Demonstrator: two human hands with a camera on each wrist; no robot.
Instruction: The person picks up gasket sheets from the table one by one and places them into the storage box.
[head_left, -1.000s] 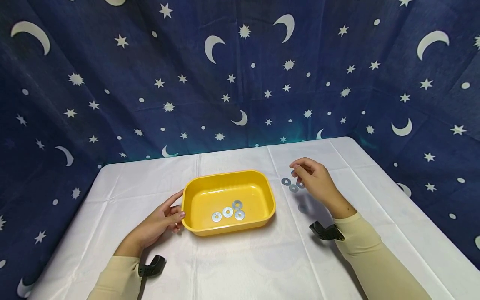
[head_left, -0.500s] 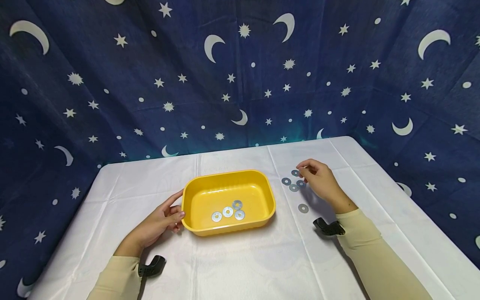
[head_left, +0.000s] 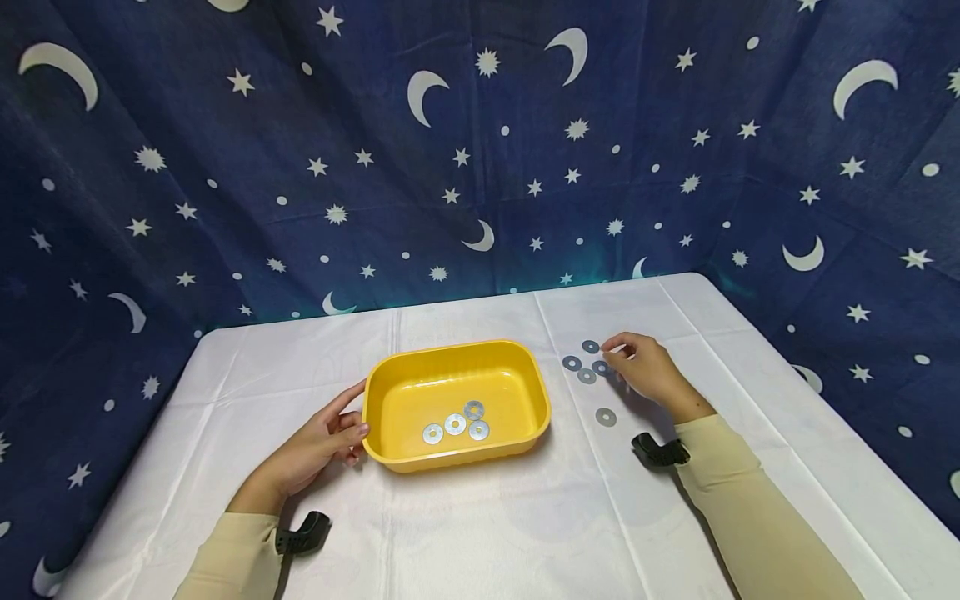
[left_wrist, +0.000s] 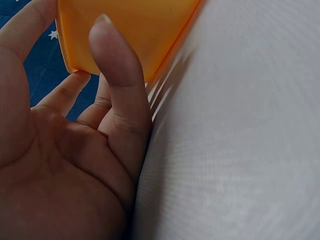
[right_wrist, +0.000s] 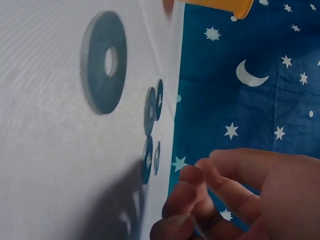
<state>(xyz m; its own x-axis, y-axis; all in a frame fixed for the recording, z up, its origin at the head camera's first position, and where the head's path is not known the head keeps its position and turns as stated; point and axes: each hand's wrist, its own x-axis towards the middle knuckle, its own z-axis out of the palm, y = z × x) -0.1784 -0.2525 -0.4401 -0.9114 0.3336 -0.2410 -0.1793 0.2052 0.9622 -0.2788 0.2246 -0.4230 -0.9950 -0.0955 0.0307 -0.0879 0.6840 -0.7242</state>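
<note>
A yellow rectangular plastic tray (head_left: 459, 457) sits left of centre in the head view, with several flat metal washers (head_left: 454, 424) inside along its near side. My left hand (head_left: 318, 442) touches the tray's left end with thumb and fingertips; the fingers look relaxed, and the left wrist view has the thumb (left_wrist: 115, 55) in front of the tray wall. On the cloth right of the tray lie several more washers (head_left: 572, 363), with one washer (head_left: 606, 417) nearer me. My right hand (head_left: 647, 367) hovers beside that group, fingers loosely bent, nothing visible between them.
A white cloth (head_left: 480, 533) covers the table. A dark blue curtain (head_left: 375, 167) with moons and stars hangs behind and along both sides. Black wrist straps (head_left: 660, 451) sit below both hands.
My right hand has shifted right and slightly nearer, uncovering the far washer and the nearest one. The washers stay in place. My left hand and the tray have not moved.
</note>
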